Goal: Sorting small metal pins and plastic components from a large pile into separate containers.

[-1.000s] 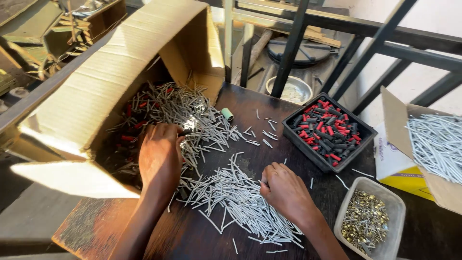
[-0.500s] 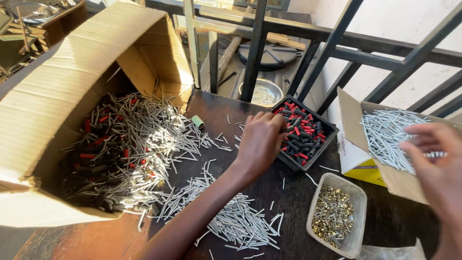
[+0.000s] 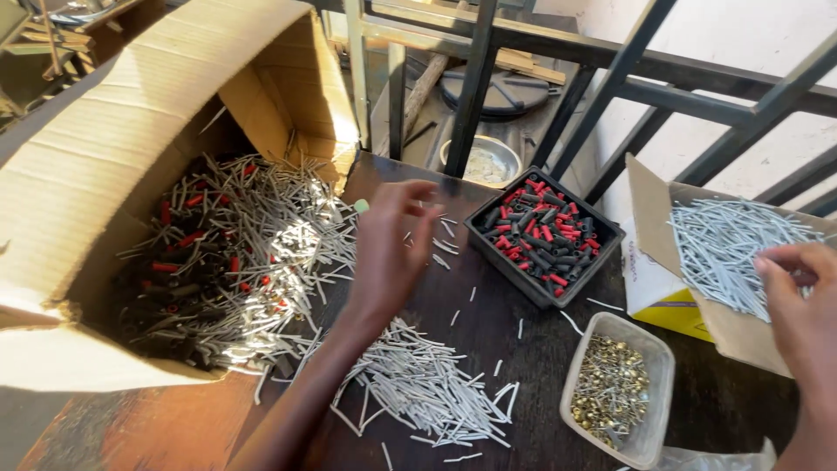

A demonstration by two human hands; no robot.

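My left hand (image 3: 388, 249) hovers over the dark wooden table (image 3: 497, 301), between a large open cardboard box (image 3: 113, 157) and a black tray (image 3: 604, 232) of red and black tubes. Its fingers point toward the tray, loosely together, and I cannot make out anything in them. A pile of thin grey sticks (image 3: 418, 388) lies under my forearm. At the far right, the fingers of my right hand (image 3: 802, 305) rest on grey sticks (image 3: 728, 249) inside a smaller cardboard box (image 3: 649, 205). Whether they grip any is unclear.
The large box holds a jumble of grey sticks with red and black tubes (image 3: 227, 253). A clear plastic tub (image 3: 612, 325) of small brass pieces stands at the front right. Dark metal railing bars (image 3: 475, 78) and a metal bowl (image 3: 479, 161) lie beyond the table's far edge.
My left hand has drawn back from the black tray toward the left. My right hand has dropped lower onto the sticks in the right box. The view has shifted slightly.
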